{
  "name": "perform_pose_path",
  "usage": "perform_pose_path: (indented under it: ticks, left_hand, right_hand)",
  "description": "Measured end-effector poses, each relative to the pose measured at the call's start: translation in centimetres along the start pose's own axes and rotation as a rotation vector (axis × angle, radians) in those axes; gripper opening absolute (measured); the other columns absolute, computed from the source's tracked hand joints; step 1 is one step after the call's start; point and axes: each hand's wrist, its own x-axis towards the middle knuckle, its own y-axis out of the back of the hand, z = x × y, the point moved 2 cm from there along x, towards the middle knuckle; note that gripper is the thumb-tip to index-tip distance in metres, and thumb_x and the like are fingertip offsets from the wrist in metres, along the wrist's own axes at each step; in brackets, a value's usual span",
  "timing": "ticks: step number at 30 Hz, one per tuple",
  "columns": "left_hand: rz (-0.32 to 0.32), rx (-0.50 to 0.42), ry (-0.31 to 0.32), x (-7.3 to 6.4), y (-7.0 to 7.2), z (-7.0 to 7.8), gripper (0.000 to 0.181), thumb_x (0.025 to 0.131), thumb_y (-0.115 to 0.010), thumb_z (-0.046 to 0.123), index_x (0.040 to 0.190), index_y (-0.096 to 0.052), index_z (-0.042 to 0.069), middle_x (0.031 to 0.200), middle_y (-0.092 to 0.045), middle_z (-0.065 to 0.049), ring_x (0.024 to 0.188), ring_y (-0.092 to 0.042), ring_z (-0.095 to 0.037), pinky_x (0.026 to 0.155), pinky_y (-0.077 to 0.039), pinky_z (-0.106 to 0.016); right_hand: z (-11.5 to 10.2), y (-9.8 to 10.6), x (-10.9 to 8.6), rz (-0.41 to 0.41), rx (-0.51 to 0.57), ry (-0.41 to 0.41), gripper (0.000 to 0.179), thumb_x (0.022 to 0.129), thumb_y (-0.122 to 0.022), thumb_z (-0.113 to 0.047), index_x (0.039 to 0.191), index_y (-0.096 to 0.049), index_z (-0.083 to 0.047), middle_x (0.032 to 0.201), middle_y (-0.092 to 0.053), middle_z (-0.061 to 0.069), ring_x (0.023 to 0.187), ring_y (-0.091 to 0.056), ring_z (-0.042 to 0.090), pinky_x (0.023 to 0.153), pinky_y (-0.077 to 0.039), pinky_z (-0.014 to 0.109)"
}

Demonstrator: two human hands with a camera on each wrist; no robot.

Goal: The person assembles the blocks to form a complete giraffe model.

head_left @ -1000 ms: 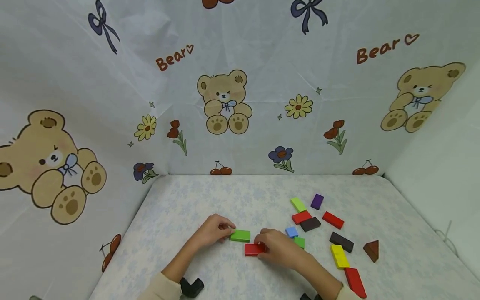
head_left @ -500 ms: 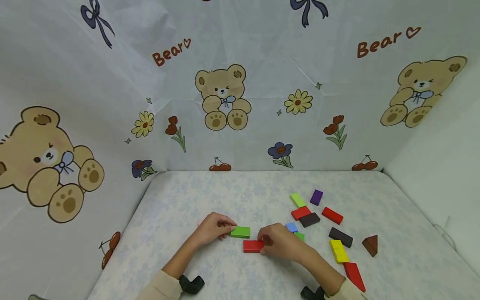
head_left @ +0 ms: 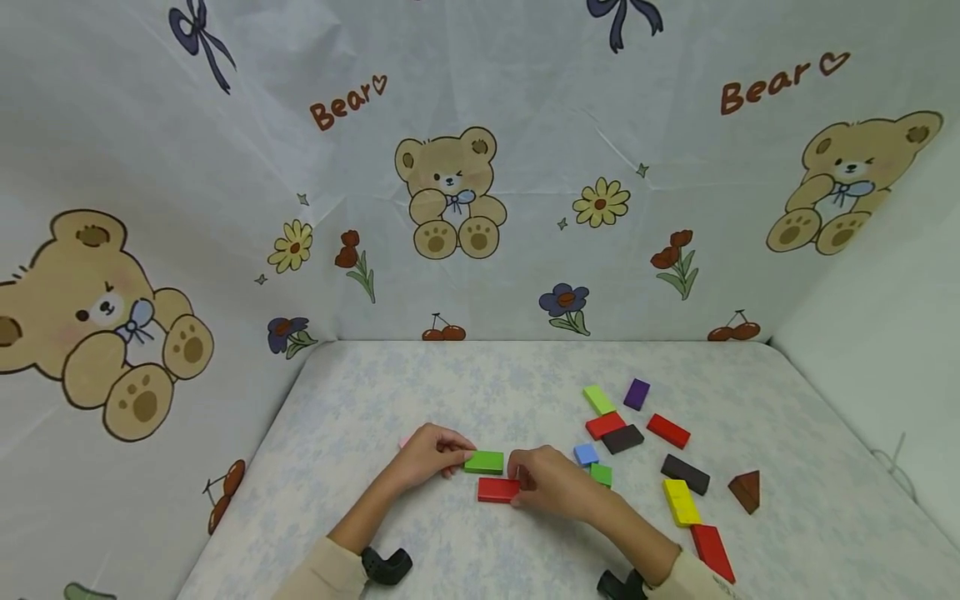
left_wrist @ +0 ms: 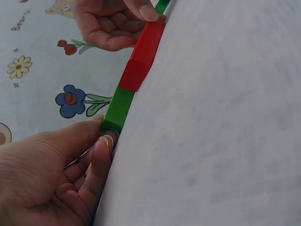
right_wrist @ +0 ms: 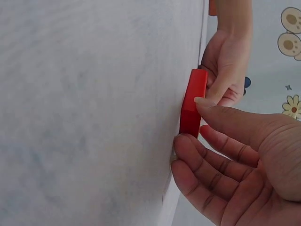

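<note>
In the head view, a green block [head_left: 483, 462] lies flat on the table, and my left hand [head_left: 424, 458] pinches its left end. Just in front of it, a red block [head_left: 496, 490] lies nearly parallel, with its right end between the thumb and fingers of my right hand [head_left: 557, 482]. From the left wrist, the green block [left_wrist: 118, 110] shows at my fingertips, with the red block [left_wrist: 143, 56] partly overlapping it. The right wrist view has my right thumb on the red block [right_wrist: 193, 101] and the fingers at its near end; the green block is hidden there.
Right of my right hand lie several loose blocks, among them a blue one [head_left: 586, 455], a smaller green one [head_left: 601, 474], a yellow one [head_left: 681, 502] and a brown triangular one [head_left: 746, 492]. A bit of pink [head_left: 403, 442] shows behind my left hand.
My right hand has slid the red block a little to the left, so it sits more directly in front of the green block. The left hand has kept its hold on the green block.
</note>
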Motion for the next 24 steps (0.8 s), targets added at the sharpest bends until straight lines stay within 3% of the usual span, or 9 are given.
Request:
perform_pose_path:
  ticks: [12,24]
  left_hand:
    - [-0.009,-0.038,0.003,0.1,0.1,-0.4,0.015,0.096,-0.073,0.019,0.106,-0.08,0.01,0.078,-0.072,-0.001,0.06,-0.063,-0.013,0.055,-0.056,-0.028]
    - [-0.006,-0.044,0.019,0.0,0.0,-0.4,0.014,0.096,-0.073,0.019,0.105,-0.08,0.01,0.078,-0.072,0.0,0.06,-0.062,-0.012,0.055,-0.055,-0.027]
  right_hand:
    - [-0.7,-0.1,1.6,-0.017,-0.043,0.053,0.02,0.085,-0.084,-0.014,0.086,-0.064,-0.011,0.069,-0.053,-0.011,0.063,-0.048,0.002,0.058,-0.045,0.021]
    - [-1.1,-0.3,2.3,-0.026,-0.057,0.051,0.021,0.087,-0.082,-0.014,0.079,-0.063,-0.014,0.066,-0.051,-0.012,0.061,-0.044,0.001,0.056,-0.042,0.02]
